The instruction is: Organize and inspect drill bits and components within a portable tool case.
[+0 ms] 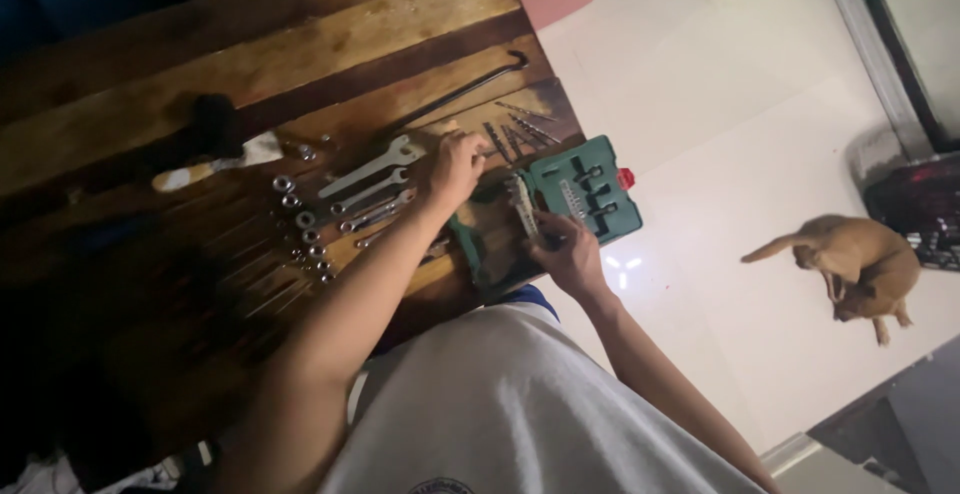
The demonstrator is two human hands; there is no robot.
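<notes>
Sockets (300, 219) and wrenches (370, 169) are laid out at nine o'clock on the worktop (250, 64). The left hand (455, 169) is pressed down, grip unclear. At three o'clock, a bit strip (522, 206) is pinched by the right hand (570, 254) over the green case (585, 189).

Single head-worn view, looking steeply down past the wearer's chest and rolled, so the tabletop (250, 64) runs slantwise across the upper left. The green case (590, 189) sits near frame centre at arm's reach, with the left hand (457, 167) and right hand (568, 249) on either side of it. Floor (740, 124) fills the right of the case.
</notes>
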